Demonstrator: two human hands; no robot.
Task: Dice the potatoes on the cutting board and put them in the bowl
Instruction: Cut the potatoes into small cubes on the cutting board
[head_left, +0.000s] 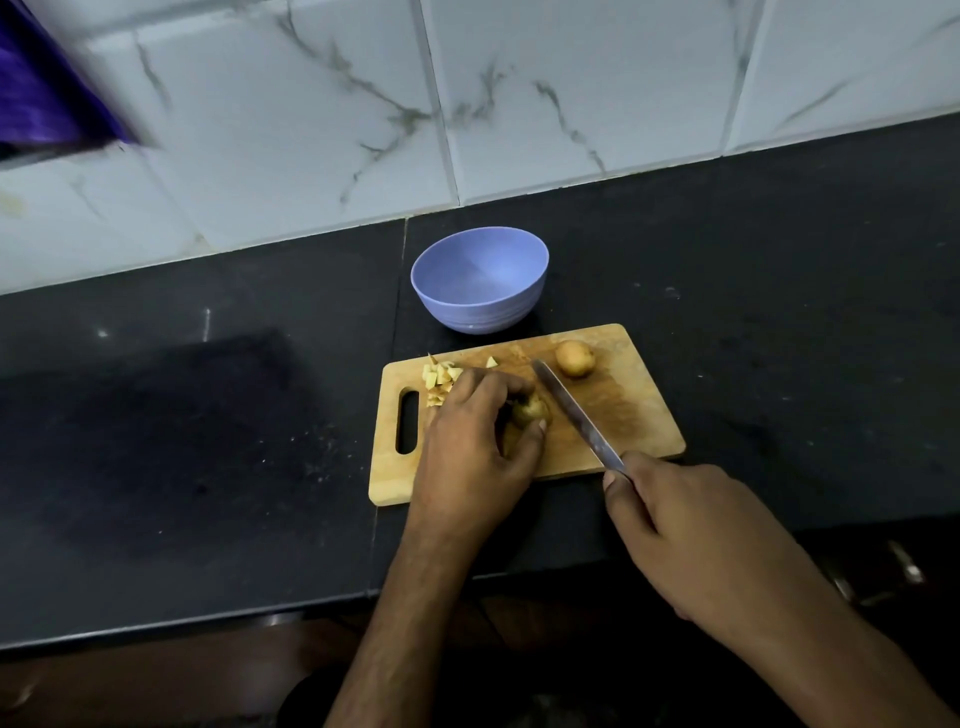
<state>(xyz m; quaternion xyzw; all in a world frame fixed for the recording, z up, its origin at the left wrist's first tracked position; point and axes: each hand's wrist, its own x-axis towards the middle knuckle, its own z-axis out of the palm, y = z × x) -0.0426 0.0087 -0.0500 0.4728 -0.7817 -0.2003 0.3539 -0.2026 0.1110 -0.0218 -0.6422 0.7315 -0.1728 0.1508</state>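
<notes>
Black counter (779, 312) under marbled tiles carries a wooden cutting board (623, 415) at frame centre. Left hand (467, 452) curls its fingers around a potato (530, 409); right hand (696, 535) grips a knife (576, 413) just beside it. Diced pieces (440, 376) lie upper left on the board, a whole potato (574, 358) upper right. Above the board sits a blue bowl (480, 301).

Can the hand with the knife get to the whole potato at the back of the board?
Probably yes. The right hand grips the knife, and the whole potato sits alone on the cutting board, just right of the blade's tip. The left hand holds another potato piece off to the side, not between them.
</notes>
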